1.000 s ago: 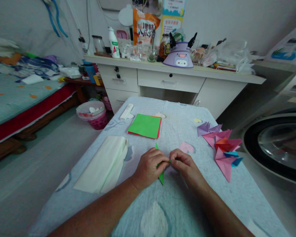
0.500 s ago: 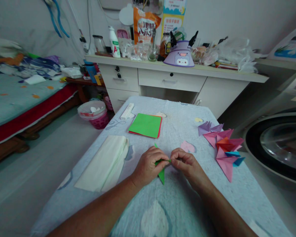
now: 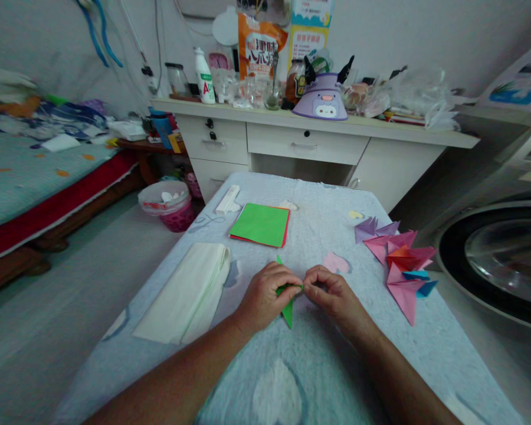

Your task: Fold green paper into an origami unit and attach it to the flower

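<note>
A folded green origami paper (image 3: 287, 314) is pinched between the thumb and fingers of my left hand (image 3: 268, 295). Its pointed ends stick out above and below that hand. My right hand (image 3: 331, 292) closes thumb and fingertips on the small tip at the paper's right end; the fingers cover most of that tip. Beyond my hands lies a stack of square paper (image 3: 260, 224), green on top with red showing at the edge. Several folded paper cranes (image 3: 407, 283) in purple, pink, orange and blue sit in a row along the table's right side.
A folded cream cloth or paper bundle (image 3: 188, 295) rests left of my hands. A small white box (image 3: 227, 199) lies at the table's far left. A counter (image 3: 248, 120) with drawers stands behind, a washing machine (image 3: 500, 254) right, a pink bin (image 3: 177, 218) left.
Both hands stay on the green paper with nearly the same pinch. The paper's lower point has shifted slightly left, and the view has moved a touch.
</note>
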Motion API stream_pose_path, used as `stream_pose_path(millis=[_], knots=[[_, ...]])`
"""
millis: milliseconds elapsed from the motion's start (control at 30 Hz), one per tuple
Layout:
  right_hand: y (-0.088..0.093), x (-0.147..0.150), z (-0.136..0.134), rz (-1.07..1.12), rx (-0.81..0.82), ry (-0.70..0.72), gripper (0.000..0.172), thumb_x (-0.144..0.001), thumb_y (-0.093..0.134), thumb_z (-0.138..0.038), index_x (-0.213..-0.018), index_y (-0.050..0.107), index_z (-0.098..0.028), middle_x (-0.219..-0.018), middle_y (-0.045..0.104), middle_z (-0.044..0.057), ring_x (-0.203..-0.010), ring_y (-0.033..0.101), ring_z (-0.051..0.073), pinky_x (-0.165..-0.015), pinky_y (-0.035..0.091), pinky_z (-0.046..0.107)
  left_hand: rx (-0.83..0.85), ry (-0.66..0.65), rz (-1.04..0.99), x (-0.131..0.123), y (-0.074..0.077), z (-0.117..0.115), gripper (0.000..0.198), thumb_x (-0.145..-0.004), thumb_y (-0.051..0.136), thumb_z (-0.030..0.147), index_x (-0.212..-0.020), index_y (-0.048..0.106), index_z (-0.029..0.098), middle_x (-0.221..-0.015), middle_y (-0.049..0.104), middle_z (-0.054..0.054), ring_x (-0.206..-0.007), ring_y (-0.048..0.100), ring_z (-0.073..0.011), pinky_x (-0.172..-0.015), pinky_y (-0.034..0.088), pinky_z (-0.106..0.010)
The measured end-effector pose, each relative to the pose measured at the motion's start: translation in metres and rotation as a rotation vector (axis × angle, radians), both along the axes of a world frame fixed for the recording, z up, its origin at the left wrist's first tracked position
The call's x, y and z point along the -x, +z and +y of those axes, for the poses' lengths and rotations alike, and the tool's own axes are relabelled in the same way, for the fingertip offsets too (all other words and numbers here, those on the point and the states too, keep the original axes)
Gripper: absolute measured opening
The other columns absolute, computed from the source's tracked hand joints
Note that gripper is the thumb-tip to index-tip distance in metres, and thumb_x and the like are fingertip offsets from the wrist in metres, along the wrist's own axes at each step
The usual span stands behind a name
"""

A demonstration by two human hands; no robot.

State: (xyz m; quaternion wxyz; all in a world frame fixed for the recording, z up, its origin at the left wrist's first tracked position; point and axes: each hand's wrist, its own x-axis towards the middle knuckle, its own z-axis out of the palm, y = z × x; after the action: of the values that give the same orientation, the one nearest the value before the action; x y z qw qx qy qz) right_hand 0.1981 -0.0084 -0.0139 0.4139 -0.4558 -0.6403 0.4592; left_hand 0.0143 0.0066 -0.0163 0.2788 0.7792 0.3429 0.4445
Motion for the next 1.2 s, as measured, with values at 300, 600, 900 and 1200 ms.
stream_pose_path(millis=[300,600,900,1200], knots=[[-0.001,0.002,0.0,-0.006,-0.043,0.003,0.015,-0.083,0.063,-0.03,-0.072,0.061,-0.021,-0.078,0.054,0.001,-0.078,0.051,0.017,-0.076,0.037,0.031,-0.09,-0.025,0.066,0.002,0.001,0.0,0.011,-0.081,0.065,0.006,-0.081,0.069,0.016,-0.077,0.069,-0.003,-0.077,0.059,-0.0164,-0.077,0.044,-0.031],[0.004,0.003,-0.001,-0.035,-0.089,0.02,0.014,-0.081,0.06,-0.024,-0.069,0.058,-0.02,-0.077,0.053,0.0,-0.076,0.052,0.017,-0.074,0.038,0.031,-0.196,-0.047,0.121,0.002,-0.001,-0.001,0.008,-0.085,0.062,0.009,-0.085,0.066,0.017,-0.08,0.068,-0.003,-0.078,0.057,-0.0163,-0.074,0.043,-0.03],[0.014,0.002,-0.003,-0.133,-0.161,-0.007,0.009,-0.079,0.061,-0.019,-0.07,0.061,-0.021,-0.083,0.056,0.002,-0.086,0.053,0.019,-0.082,0.037,0.035,-0.152,-0.059,0.107,0.002,-0.001,0.0,0.008,-0.085,0.062,0.01,-0.083,0.065,0.016,-0.079,0.068,-0.003,-0.077,0.057,-0.016,-0.075,0.043,-0.03],[0.02,-0.002,-0.003,-0.177,-0.179,0.055,0.01,-0.082,0.061,-0.02,-0.072,0.063,-0.021,-0.084,0.056,0.003,-0.086,0.054,0.019,-0.082,0.037,0.035,-0.032,-0.103,0.028,0.001,0.004,-0.002,0.008,-0.084,0.064,0.01,-0.081,0.066,0.017,-0.077,0.067,-0.002,-0.078,0.058,-0.0153,-0.077,0.044,-0.03]])
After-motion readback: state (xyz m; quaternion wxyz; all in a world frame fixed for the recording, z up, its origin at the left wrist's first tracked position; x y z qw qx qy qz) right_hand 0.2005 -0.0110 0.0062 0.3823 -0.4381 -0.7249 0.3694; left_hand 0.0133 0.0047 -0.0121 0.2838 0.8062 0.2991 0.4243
